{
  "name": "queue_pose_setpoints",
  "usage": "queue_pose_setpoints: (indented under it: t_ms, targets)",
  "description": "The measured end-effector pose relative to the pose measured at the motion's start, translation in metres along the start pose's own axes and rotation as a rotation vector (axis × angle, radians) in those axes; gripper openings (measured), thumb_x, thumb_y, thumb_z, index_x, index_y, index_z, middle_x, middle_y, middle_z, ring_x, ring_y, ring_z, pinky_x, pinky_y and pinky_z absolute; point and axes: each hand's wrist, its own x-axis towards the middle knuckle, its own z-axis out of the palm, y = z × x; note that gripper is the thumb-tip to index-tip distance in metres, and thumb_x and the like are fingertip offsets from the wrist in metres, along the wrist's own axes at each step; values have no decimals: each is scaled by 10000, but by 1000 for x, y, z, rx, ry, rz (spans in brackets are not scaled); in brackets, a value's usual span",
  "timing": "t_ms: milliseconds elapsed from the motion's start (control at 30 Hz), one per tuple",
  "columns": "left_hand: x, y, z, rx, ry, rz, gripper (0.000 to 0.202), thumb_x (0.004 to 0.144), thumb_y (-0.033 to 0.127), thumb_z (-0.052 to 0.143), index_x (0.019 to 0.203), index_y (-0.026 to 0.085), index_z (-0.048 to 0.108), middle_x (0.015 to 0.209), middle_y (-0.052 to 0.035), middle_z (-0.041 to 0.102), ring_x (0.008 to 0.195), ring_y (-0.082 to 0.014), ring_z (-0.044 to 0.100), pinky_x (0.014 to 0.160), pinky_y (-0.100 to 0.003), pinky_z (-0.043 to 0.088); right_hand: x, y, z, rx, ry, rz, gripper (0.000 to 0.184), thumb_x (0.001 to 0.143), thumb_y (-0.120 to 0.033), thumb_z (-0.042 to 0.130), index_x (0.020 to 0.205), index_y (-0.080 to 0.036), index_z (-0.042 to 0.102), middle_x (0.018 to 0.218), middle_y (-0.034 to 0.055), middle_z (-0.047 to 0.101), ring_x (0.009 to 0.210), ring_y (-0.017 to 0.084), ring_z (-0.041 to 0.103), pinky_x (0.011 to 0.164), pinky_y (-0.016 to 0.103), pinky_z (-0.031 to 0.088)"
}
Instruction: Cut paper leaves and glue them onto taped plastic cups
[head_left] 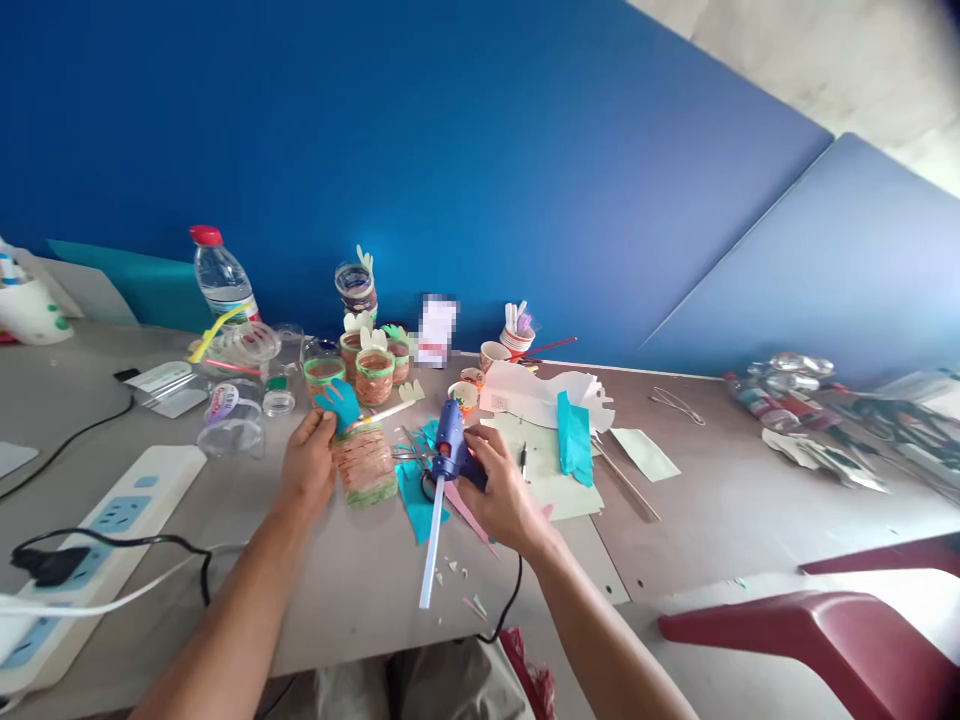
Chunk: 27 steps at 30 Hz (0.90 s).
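My left hand (309, 460) pinches a blue paper cutout (341, 403) with finger-like lobes. Just beneath the cutout is a clear jar wrapped in brown and green cord (365, 465); whether my fingers also touch it, I cannot tell. My right hand (502, 488) is wrapped round the handle of a blue hot glue gun (449, 440). A long translucent glue stick (432, 545) sticks out of its back end towards me. Scissors (412, 455), partly hidden by the gun, lie among blue paper scraps (420, 505).
Behind stand several wrapped jars (375, 375) with paper cutouts. A power strip (105, 550), a plastic cup (231, 420) and a water bottle (223, 275) are on the left. Paper sheets (544, 450), a pen (523, 460) and paper cups (495, 355) lie rightward. The gun's black cord (516, 590) hangs over the edge.
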Motion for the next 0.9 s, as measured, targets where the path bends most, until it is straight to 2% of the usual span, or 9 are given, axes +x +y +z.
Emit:
queue_pose_setpoints:
  t_ms: [167,267,400,533,633,800,900]
  targets:
    - [-3,2,1,75,3,54,239,664,350,714,645,192,535,601,56,508,536,-89,424,527,-215,356,-32,30,-23,-162,59,52,438,762,-96,520,1187,-195,560,1235,146,494,1113,257,553,930,416,502]
    - [-2,-1,-1,111,-4,65,247,667,362,704,638,196,523,596,55,494,536,-95,407,521,-224,335,-51,57,-43,-285,132,99,418,784,-151,519,1198,-199,555,1244,143,491,1137,266,552,935,423,508]
    - [0,-4,-3,144,-13,76,262,666,363,708,623,193,514,609,56,483,561,-98,399,550,-226,327,-77,96,-70,-456,168,191,400,803,-230,526,1200,-191,560,1244,152,502,1135,285,556,933,443,509]
    - [0,-7,-3,140,-35,62,268,666,373,719,638,190,526,627,53,479,588,-101,394,568,-227,321,-93,128,-88,-547,189,224,394,799,-241,507,1185,-184,562,1216,162,521,1129,291,553,895,435,528]
    - [1,-7,-4,137,-50,47,282,664,386,726,641,190,525,622,53,462,586,-103,379,561,-229,310,-97,140,-95,-615,186,296,403,794,-255,496,1183,-177,563,1235,169,511,1115,296,560,849,426,542]
    - [1,-7,-5,147,-44,52,277,667,401,719,651,196,533,635,49,477,595,-111,381,571,-237,308,-102,146,-110,-742,120,423,454,799,-249,472,1245,-204,543,1294,146,503,1076,283,588,787,407,546]
    - [2,-9,-5,152,-46,46,273,669,401,712,651,199,530,633,49,472,593,-113,382,577,-242,309,-108,150,-121,-793,156,516,465,814,-285,471,1268,-213,542,1273,145,509,1005,276,620,756,402,542]
